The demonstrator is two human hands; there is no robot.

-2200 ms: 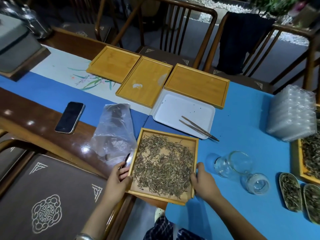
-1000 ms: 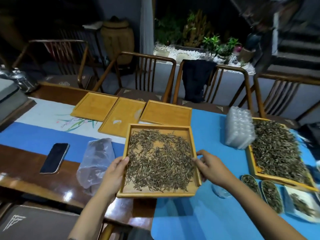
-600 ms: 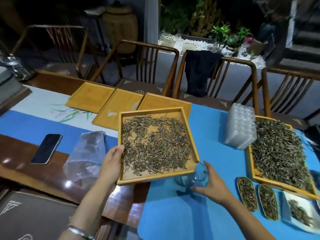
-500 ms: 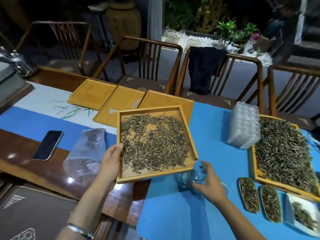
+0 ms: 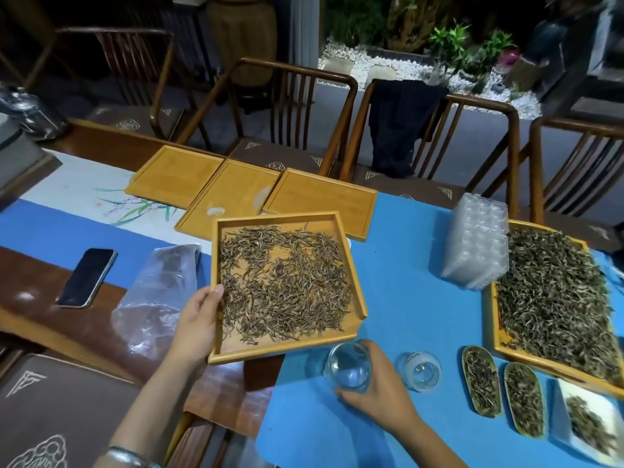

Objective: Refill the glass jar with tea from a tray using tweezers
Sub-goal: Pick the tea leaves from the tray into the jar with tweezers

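We note the left hand [image 5: 194,327] pinching the tea tray [image 5: 341,338] rim at 9 o'clock; the right hand [image 5: 378,396] curls round the glass jar [image 5: 347,366] on the bench [image 5: 405,298].

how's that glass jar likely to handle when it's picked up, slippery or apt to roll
The glass jar looks smooth and clear, so probably slippery and breakable. It lies tilted under the right hand, and its round body would likely roll on the blue mat if let go. It looks empty, so probably light.
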